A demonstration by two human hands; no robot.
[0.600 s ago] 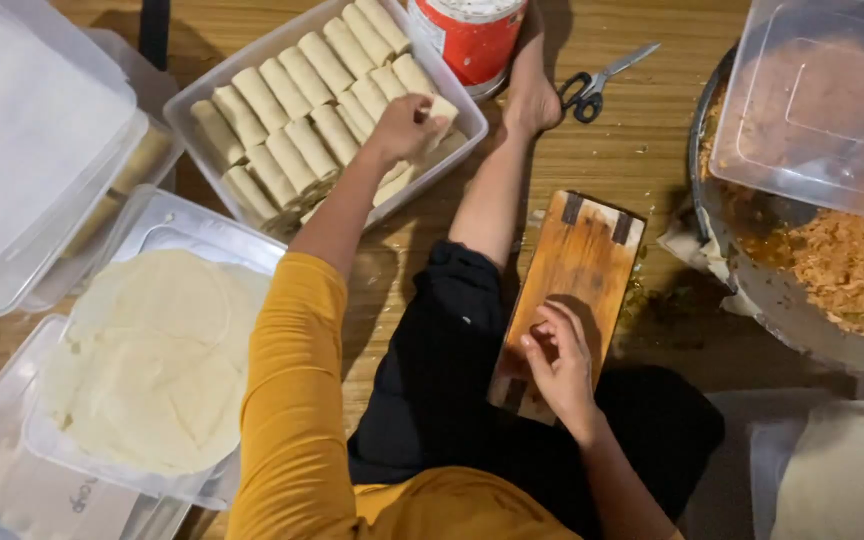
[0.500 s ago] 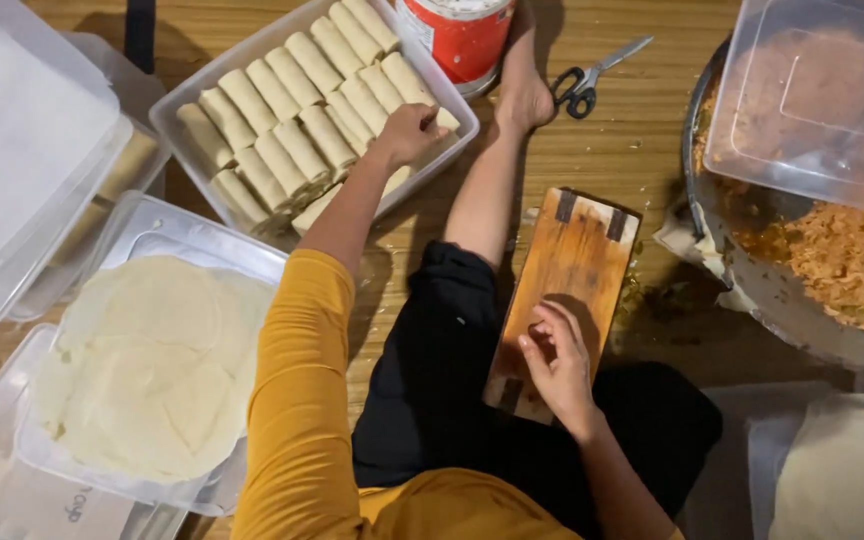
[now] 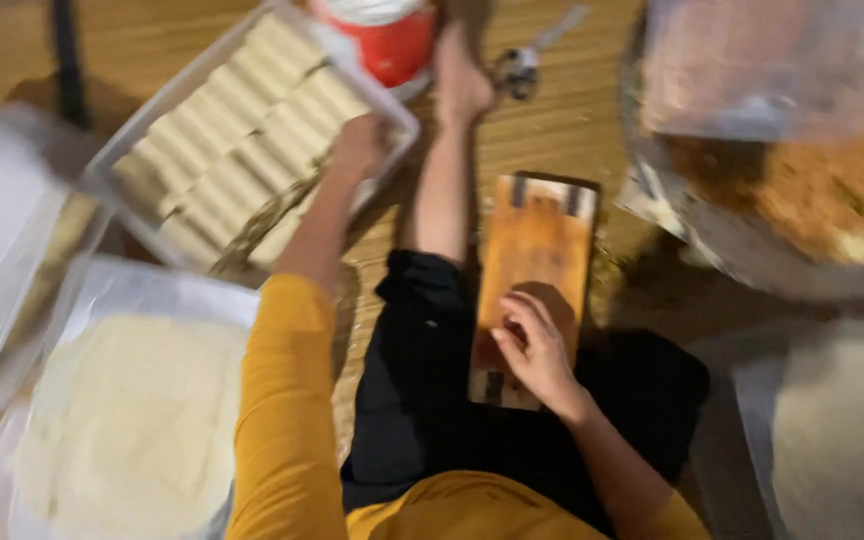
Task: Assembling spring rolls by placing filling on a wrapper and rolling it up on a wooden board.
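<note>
**Tray of rolls nearly full, wrappers still stacked**

The left hand (image 3: pixel 357 145) rests, fingers curled, on the pale rolled pastries (image 3: pixel 237 150) packing the clear plastic tray (image 3: pixel 102 180). The right hand (image 3: pixel 537 350) lies loosely on the bare wooden board (image 3: pixel 537 240). Round white wrappers (image 3: pixel 122 430) and orange filling (image 3: pixel 812 190) remain.

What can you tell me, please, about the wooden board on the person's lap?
The wooden board is a narrow orange-brown rectangle that looks like varnished wood, with dark marks near both short ends. It lies flat, lengthwise away from the person, its near end on the black-clad lap and its far end reaching towards the wooden floor. The right hand rests on its near part. Its surface looks bare, though the picture is blurred.
</note>
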